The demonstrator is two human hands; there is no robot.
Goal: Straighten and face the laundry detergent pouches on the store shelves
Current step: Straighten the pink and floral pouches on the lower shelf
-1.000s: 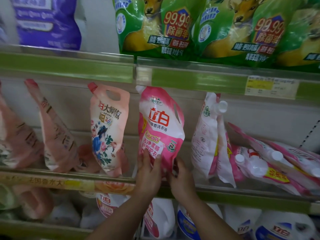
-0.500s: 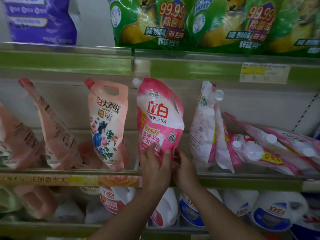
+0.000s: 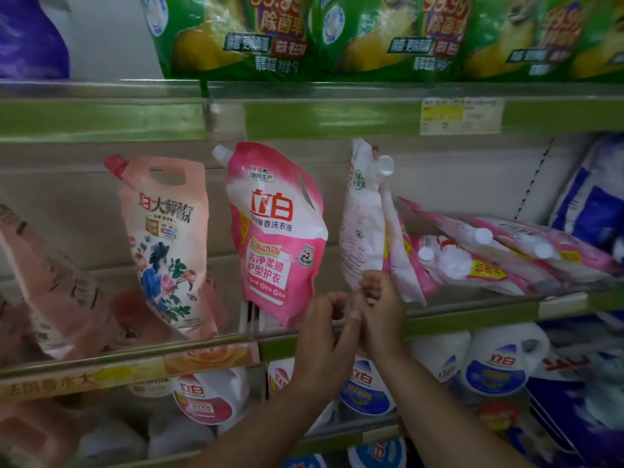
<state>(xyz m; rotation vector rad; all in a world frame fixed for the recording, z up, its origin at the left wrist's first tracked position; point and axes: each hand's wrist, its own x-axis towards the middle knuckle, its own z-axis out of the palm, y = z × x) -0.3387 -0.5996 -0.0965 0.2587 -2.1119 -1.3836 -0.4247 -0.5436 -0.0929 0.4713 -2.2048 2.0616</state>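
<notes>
A pink detergent pouch [image 3: 275, 231] stands upright on the middle shelf with its label facing front and no hand on it. To its right a white pouch [image 3: 363, 224] stands edge-on, cap turned right. My right hand [image 3: 383, 312] pinches its lower edge. My left hand [image 3: 322, 336] hovers just left of the right, fingers loosely curled around nothing. Several pink pouches [image 3: 489, 258] lie toppled flat further right. A peach floral pouch [image 3: 169, 238] stands left of the pink one, and another peach pouch [image 3: 57, 288] leans at the far left.
The green shelf rail [image 3: 472, 309] runs under the pouches, with a price tag [image 3: 461, 116] on the rail above. Green pouches [image 3: 270, 35] fill the upper shelf. White detergent jugs [image 3: 496, 363] sit on the lower shelf. A blue pack [image 3: 594, 197] stands at the far right.
Both hands let go of the pink pouch and moved right. My right hand now holds the bottom of the edge-on white pouch. The camera view shifted closer and rightward.
</notes>
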